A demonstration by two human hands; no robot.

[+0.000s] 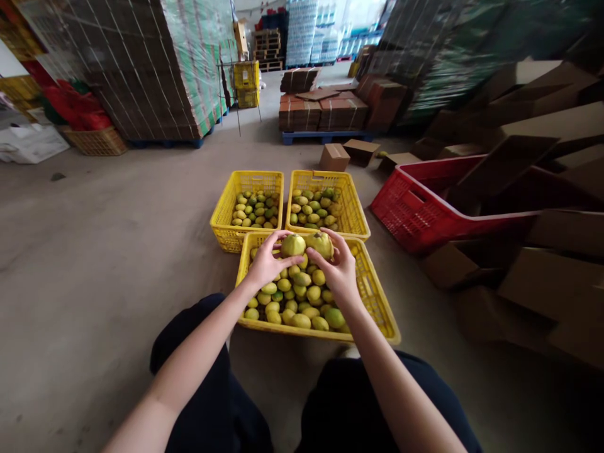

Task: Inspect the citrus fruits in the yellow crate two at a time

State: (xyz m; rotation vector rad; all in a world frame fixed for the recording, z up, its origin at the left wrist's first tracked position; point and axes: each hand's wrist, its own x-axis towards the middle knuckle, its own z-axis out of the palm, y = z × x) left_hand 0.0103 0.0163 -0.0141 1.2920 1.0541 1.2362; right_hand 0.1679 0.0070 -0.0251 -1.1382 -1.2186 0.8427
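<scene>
Over the front yellow crate (pixel 381 302), my left hand (pixel 267 261) is closed around a yellow-green lemon (pixel 293 246), thumb below and fingers at its far side. Beside it, almost touching, a second lemon (pixel 320 244) with a darker, uneven skin is gripped by my right hand (pixel 341 269). Many loose lemons (pixel 301 320), yellow to green, lie in the crate beneath both hands. Behind it stand a left rear yellow crate (pixel 221 221) and a right rear yellow crate (pixel 356 217), side by side, each partly filled with lemons.
A red crate (pixel 410 217) holding cardboard is at the right, amid piled cardboard boxes (pixel 557 283). Farther off, flattened cartons (pixel 342 112) rest on a blue pallet (pixel 325 137). Wrapped stacks (pixel 141 69) rise at the left. My knees flank the front crate.
</scene>
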